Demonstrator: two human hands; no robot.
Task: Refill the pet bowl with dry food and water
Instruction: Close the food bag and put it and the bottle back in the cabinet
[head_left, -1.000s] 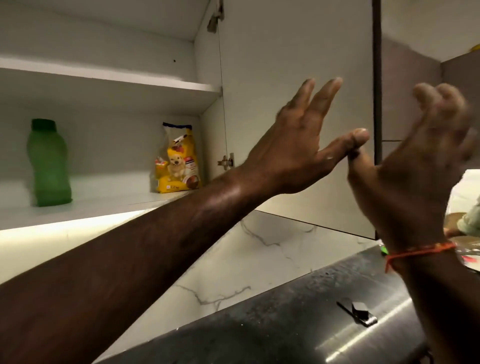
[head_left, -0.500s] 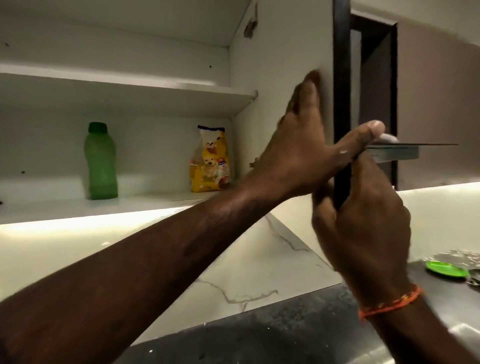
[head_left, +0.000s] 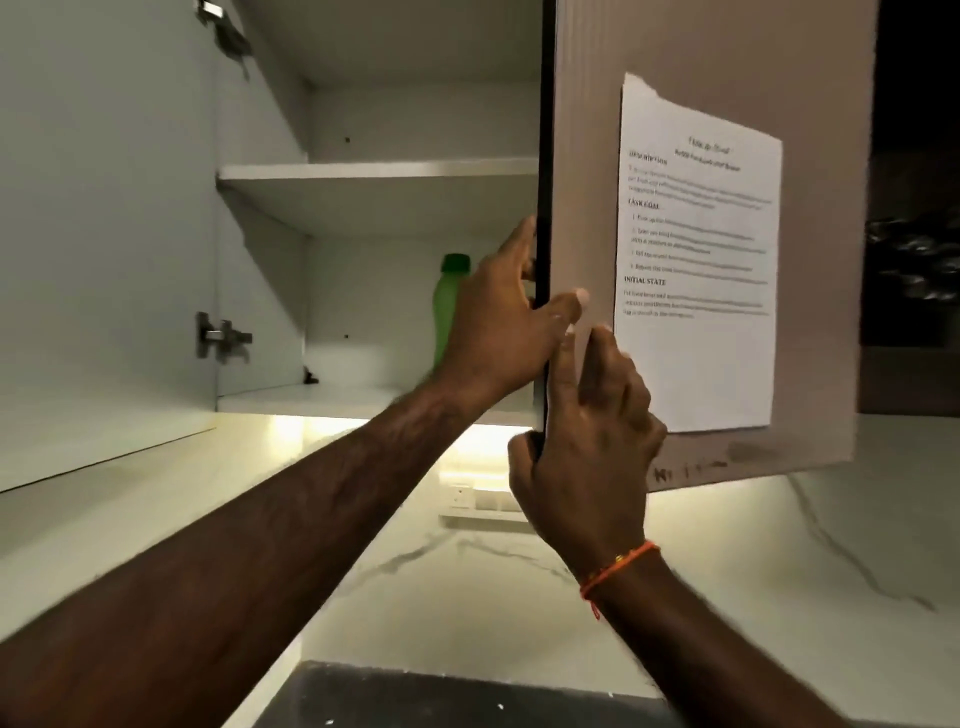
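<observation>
A wall cabinet stands open in front of me. Both hands hold the edge of its right door (head_left: 587, 156). My left hand (head_left: 498, 322) has its fingers behind the edge and its thumb on the front. My right hand (head_left: 587, 457), with an orange thread at the wrist, grips the edge lower down near the bottom corner. A green bottle (head_left: 448, 291) stands on the lower shelf (head_left: 322, 400), half hidden by my left hand. No food bag and no pet bowl are in view.
A printed sheet (head_left: 696, 260) is stuck on the right door's front. The left door (head_left: 104, 234) hangs wide open. The upper shelf (head_left: 374, 171) is bare. Below are a lit marble backsplash with a switch plate (head_left: 478, 501) and a dark counter (head_left: 441, 696).
The right door has swung from wide open to partly across the cabinet, with both hands now gripping its edge. The yellow food bag has gone out of sight behind it.
</observation>
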